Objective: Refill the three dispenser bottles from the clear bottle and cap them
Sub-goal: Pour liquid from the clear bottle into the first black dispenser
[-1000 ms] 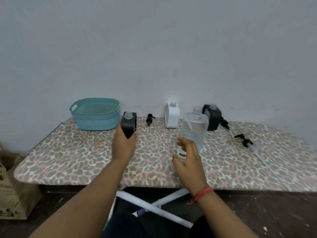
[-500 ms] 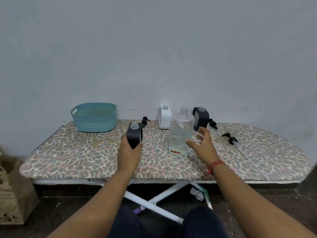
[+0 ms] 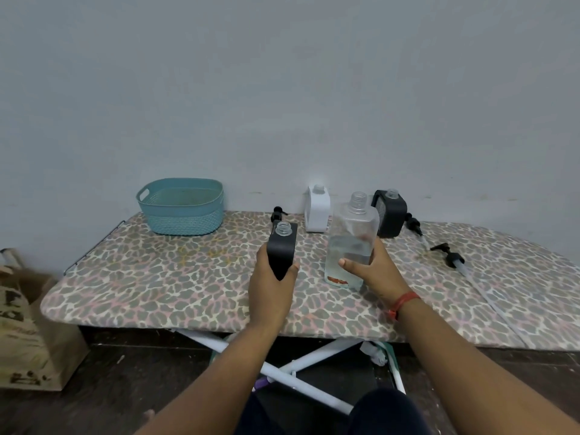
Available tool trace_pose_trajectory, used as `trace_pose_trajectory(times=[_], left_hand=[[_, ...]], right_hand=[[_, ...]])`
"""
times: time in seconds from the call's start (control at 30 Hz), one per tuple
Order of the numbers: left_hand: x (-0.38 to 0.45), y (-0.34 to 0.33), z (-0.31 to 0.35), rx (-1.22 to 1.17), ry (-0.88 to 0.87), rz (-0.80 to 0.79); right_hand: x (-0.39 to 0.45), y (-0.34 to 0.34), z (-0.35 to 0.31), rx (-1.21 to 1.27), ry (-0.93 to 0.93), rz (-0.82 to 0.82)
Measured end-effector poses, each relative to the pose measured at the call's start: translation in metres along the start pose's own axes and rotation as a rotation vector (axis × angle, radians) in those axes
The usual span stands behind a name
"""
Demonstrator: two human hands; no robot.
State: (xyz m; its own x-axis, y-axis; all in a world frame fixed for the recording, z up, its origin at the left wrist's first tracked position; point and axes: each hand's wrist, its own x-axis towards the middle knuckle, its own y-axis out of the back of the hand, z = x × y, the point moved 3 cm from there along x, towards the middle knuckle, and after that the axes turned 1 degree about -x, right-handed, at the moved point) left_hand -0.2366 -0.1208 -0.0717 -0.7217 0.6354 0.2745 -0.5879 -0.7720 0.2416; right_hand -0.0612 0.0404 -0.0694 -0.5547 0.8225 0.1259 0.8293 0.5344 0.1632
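Both forearms reach forward over the near edge of the leopard-print ironing board (image 3: 175, 287): the left hand (image 3: 272, 285) curls round the lower part of an uncapped black dispenser bottle (image 3: 281, 248), and the right hand (image 3: 372, 270) wraps thumb and fingers round the clear bottle (image 3: 353, 237), open-necked and roughly half full of clear liquid. Far along the wall stand an uncapped white dispenser bottle (image 3: 317, 209) and another black one (image 3: 390, 213), a teal basket (image 3: 182, 206) left, pump caps (image 3: 448, 257) lying right.
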Motion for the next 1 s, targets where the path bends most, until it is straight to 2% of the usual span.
trace_pose_trajectory(times=[0.2,0.57,0.87,1.0], left_hand=[[-0.002,-0.002,0.0,0.015,-0.012,-0.009],[-0.003,-0.004,0.001,0.074,0.028,0.011],[-0.007,-0.006,0.006,0.055,0.01,0.008],[0.001,0.006,0.007,0.17,-0.073,-0.001]], right_hand=[[0.002,0.0,-0.005,-0.01,0.015,0.012],[0.001,-0.002,-0.028,-0.226,0.119,0.072],[0.003,-0.003,-0.044,-0.658,0.214,0.09],[0.007,-0.003,-0.045,-0.786,0.23,0.087]])
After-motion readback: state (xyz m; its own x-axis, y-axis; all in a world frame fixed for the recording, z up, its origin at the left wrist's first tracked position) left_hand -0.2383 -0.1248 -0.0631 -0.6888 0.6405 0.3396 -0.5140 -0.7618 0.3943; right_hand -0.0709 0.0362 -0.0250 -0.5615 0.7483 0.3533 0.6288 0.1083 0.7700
